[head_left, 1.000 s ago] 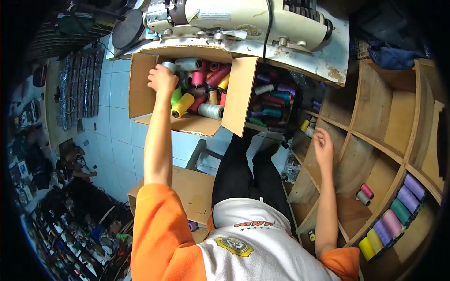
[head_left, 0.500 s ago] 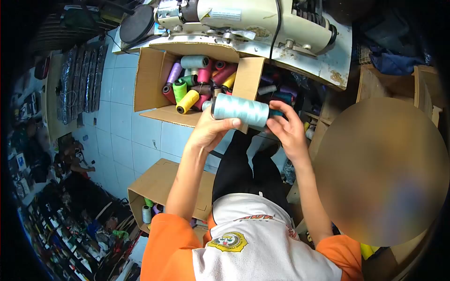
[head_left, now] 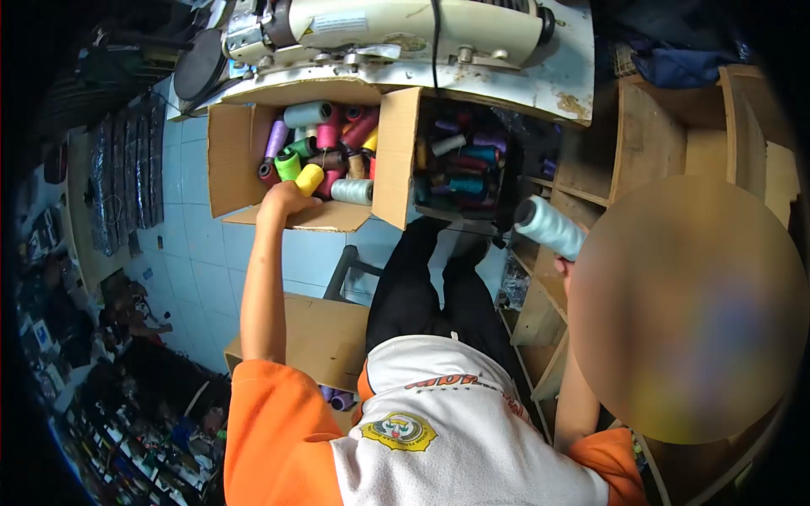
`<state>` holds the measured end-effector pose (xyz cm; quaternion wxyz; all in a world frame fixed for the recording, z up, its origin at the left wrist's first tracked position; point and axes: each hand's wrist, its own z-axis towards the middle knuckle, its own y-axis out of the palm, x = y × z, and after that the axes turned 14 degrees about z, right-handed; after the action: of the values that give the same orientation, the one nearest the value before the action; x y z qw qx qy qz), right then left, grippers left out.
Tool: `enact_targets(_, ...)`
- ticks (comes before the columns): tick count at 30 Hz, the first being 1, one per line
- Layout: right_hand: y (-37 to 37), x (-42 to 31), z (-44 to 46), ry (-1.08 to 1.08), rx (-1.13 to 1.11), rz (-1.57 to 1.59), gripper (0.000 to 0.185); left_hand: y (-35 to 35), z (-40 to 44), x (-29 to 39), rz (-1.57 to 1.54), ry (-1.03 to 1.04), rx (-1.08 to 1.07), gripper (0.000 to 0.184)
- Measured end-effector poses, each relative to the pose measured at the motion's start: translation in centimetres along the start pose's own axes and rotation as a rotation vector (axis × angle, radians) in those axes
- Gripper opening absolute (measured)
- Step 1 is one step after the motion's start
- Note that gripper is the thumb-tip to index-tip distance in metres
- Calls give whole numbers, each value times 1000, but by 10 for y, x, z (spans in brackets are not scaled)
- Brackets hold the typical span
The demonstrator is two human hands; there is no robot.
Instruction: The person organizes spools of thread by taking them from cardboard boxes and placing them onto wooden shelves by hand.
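My left hand (head_left: 289, 199) reaches over the near flap of a cardboard box (head_left: 232, 160), closed around the lower end of a yellow thread spool (head_left: 310, 179); its fingertips are mostly hidden. Right beside it in the box lies a pale grey-blue thread spool (head_left: 352, 191), among several purple, green, red and pink ones. On the right, my right hand (head_left: 564, 266) grips a light blue thread spool (head_left: 550, 228), tilted with its dark end up and to the left. A blurred round patch covers part of this hand and of the spool's lower end.
A sewing machine (head_left: 405, 25) stands on a worn white table (head_left: 557, 93) behind the box. Another container of dark and teal spools (head_left: 466, 184) sits to the box's right. Wooden shelves (head_left: 650, 143) rise on the right. A second cardboard box (head_left: 325, 329) is by my left side.
My hands have parted. The light blue spool, earlier between both hands, is now off to the right in my right hand. My left hand has gone down into the box, and the view has shifted right.
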<state>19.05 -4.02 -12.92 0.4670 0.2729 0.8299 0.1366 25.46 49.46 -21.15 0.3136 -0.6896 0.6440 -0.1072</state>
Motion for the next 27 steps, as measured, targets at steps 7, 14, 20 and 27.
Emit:
enact_targets(7, -110, -15, -27, -220, 305, -91, 46, -19, -11, 5, -69, -144, 266, 48)
enact_targets(14, -212, -61, -51, -448, 855, -1240, 39, -69, -94, 10, -790, 391, 663, 42)
enact_targets(20, -264, -121, -42, -452, 1124, -1050, 38, -63, -144, 111, -1172, 850, 435, 58)
enact_targets(27, -319, -152, -31, -282, 1505, -1403, 43, -14, -199, 232, -1228, 964, -218, 50)
